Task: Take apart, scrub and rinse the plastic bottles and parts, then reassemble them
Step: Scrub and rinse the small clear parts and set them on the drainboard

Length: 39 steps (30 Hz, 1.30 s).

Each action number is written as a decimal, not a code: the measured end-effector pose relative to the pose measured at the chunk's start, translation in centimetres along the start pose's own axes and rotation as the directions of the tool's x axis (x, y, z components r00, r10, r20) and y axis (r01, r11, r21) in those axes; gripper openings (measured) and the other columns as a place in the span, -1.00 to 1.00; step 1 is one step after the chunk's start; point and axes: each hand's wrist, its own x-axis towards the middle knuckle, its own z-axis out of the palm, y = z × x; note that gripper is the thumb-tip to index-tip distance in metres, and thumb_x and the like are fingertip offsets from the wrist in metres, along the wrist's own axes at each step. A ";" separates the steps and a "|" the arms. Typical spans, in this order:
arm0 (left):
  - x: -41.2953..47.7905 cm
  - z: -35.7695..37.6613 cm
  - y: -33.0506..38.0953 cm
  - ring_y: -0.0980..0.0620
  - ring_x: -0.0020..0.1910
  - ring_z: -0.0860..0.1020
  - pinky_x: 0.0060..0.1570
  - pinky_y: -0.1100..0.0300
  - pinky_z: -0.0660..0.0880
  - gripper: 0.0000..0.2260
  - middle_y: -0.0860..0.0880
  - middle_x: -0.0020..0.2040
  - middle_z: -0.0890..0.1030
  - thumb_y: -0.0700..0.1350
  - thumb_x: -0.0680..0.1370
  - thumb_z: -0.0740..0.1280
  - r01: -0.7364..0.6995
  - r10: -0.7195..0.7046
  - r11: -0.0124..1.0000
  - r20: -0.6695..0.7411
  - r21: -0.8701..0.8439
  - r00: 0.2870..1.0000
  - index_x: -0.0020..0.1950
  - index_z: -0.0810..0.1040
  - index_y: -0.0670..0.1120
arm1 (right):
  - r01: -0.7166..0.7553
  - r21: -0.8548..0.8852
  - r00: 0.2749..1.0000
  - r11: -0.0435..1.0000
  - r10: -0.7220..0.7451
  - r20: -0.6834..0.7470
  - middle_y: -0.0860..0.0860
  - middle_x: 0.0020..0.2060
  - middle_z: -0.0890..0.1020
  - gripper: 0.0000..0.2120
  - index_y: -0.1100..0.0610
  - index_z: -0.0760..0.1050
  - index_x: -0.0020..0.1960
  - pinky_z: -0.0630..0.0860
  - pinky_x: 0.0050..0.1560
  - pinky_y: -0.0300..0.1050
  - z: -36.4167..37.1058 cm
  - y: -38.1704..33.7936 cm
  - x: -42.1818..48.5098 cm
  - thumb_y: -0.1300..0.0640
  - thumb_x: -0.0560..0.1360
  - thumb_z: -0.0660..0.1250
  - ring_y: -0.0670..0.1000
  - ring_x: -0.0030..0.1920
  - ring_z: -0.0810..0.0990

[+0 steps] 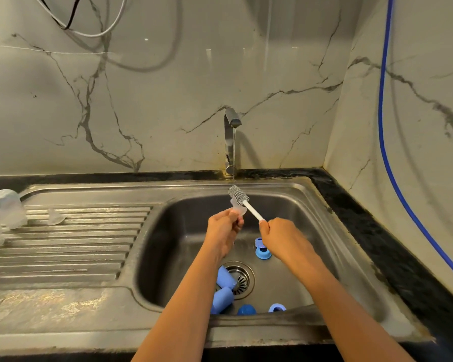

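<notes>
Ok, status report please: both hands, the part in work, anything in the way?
Left hand pinches clear silicone part; right hand grips brush, bristles against it. Tap running. Blue parts wait in sink; nothing blocks.

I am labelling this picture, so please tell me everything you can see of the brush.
The brush has a grey head of short bristles, rubbery by its look, on a straight white handle. It is tilted over the sink, head up and away, under the thin stream from the tap. The right hand grips the handle's near end. The head lies against a clear part that the left hand pinches.
</notes>
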 end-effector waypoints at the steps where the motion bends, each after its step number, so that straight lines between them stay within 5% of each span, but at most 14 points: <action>1: 0.0 0.2 -0.1 0.10 -0.33 0.46 -0.23 0.29 0.51 -0.79 -0.08 -0.28 0.51 -0.35 0.60 0.17 0.010 -0.010 1.000 0.019 0.008 1.000 -0.08 0.59 -0.24 | -0.019 -0.001 1.000 1.000 0.019 0.006 0.05 -0.29 0.47 -0.63 0.14 0.45 -0.11 0.40 -0.22 -0.06 0.0 0.2 0.2 -0.05 0.65 -0.01 0.09 -0.23 0.47; 5: 0.1 0.7 -0.2 0.09 -0.30 0.48 -0.15 0.26 0.53 -0.82 -0.11 -0.20 0.58 -0.34 0.60 0.21 0.023 -0.026 0.999 0.062 0.041 0.998 0.06 0.60 -0.29 | -0.085 0.007 0.996 0.996 0.085 0.039 0.05 -0.22 0.49 -0.60 0.19 0.52 0.07 0.40 -0.21 -0.07 -0.3 0.8 0.1 -0.04 0.65 0.00 0.08 -0.19 0.49; 9: 0.3 1.8 0.2 0.06 -0.33 0.46 -0.18 0.22 0.49 -0.84 -0.11 -0.27 0.57 -0.39 0.53 0.28 0.002 -0.004 1.000 -0.078 -0.017 0.997 -0.15 0.61 -0.22 | -0.099 0.012 0.993 0.995 0.098 0.060 0.08 -0.14 0.53 -0.61 0.17 0.52 0.16 0.40 -0.13 -0.07 -0.6 0.0 -0.4 -0.03 0.64 0.02 0.10 -0.15 0.48; 12: 1.0 3.0 0.0 0.06 -0.36 0.45 -0.28 0.25 0.48 -0.88 -0.11 -0.31 0.56 -0.39 0.47 0.34 0.017 -0.019 1.000 -0.150 -0.015 0.989 -0.12 0.63 -0.21 | -0.133 0.019 0.991 0.991 0.132 0.038 0.04 -0.23 0.49 -0.61 0.17 0.52 0.17 0.43 -0.14 -0.07 -1.2 -0.1 -0.5 -0.01 0.64 0.01 0.06 -0.21 0.50; 16: 2.8 4.1 0.2 0.07 -0.44 0.40 -0.42 0.25 0.39 -0.94 -0.08 -0.36 0.55 -0.30 0.44 0.40 0.075 -0.082 0.997 -0.292 -0.034 0.953 -0.21 0.64 -0.18 | -0.201 0.037 0.979 0.979 0.200 0.036 0.05 -0.17 0.52 -0.62 0.17 0.52 0.19 0.47 -0.04 -0.02 -1.5 0.2 -0.2 -0.01 0.64 0.03 0.11 -0.05 0.55; 19: 4.2 3.4 1.1 0.08 -0.44 0.39 -0.39 0.23 0.39 -0.97 -0.10 -0.28 0.56 -0.23 0.45 0.40 0.102 -0.134 0.989 -0.380 -0.103 0.915 -0.17 0.59 -0.18 | -0.151 -0.008 0.987 0.989 0.151 0.063 0.01 -0.29 0.46 -0.66 0.16 0.52 0.14 0.48 -0.11 -0.03 -1.0 0.8 -0.4 0.01 0.63 0.05 0.08 -0.15 0.53; 25: 6.4 2.6 2.7 0.09 -0.23 0.52 -0.13 0.28 0.55 -0.68 -0.17 0.05 0.58 -0.33 0.57 0.28 0.039 -0.057 0.993 -0.158 -0.114 0.986 0.32 0.49 -0.15 | -0.177 -0.047 0.983 0.983 0.179 0.039 0.04 -0.12 0.51 -0.69 0.14 0.50 0.21 0.53 0.02 -0.02 -1.2 0.9 -0.4 0.03 0.63 0.09 0.08 -0.04 0.55; 28: 7.1 2.8 3.5 0.11 -0.20 0.51 -0.08 0.27 0.54 -0.73 -0.09 -0.07 0.55 -0.26 0.58 0.31 0.009 -0.014 0.998 -0.082 -0.055 0.997 0.28 0.50 -0.17 | -0.176 -0.051 0.983 0.983 0.178 0.036 0.07 0.01 0.58 -0.67 0.13 0.50 0.21 0.50 0.00 -0.04 -1.3 1.0 -0.5 0.01 0.64 0.06 0.09 0.01 0.57; 34: 7.5 3.0 4.0 0.05 0.04 0.57 -0.05 0.30 0.57 -0.80 -0.08 0.15 0.61 -0.20 0.56 0.36 -0.160 0.171 0.962 -0.029 0.222 0.985 0.19 0.57 -0.13 | -0.171 -0.100 0.982 0.980 0.177 0.058 0.06 0.08 0.57 -0.70 0.11 0.46 0.28 0.51 0.01 -0.06 -2.0 0.9 -0.8 0.07 0.62 0.13 0.11 0.07 0.58; 37: 7.8 3.0 4.4 0.10 -0.07 0.53 -0.07 0.31 0.54 -0.79 -0.06 0.09 0.62 -0.12 0.57 0.36 -0.196 0.218 0.940 -0.050 0.281 0.975 0.19 0.58 -0.13 | -0.187 -0.132 0.975 0.973 0.200 0.097 0.05 0.08 0.57 -0.71 0.11 0.45 0.30 0.53 0.03 -0.08 -2.3 0.7 -0.9 0.12 0.59 0.19 0.10 0.08 0.59; 39: 8.1 2.9 5.1 0.12 -0.21 0.48 -0.11 0.28 0.51 -0.76 -0.03 -0.07 0.60 -0.03 0.55 0.38 -0.094 0.115 0.975 -0.094 0.199 0.989 0.16 0.59 -0.13 | -0.187 -0.130 0.975 0.974 0.200 0.095 0.05 0.04 0.58 -0.71 0.13 0.46 0.29 0.53 0.01 -0.08 -2.4 0.7 -0.9 0.13 0.58 0.20 0.10 0.06 0.60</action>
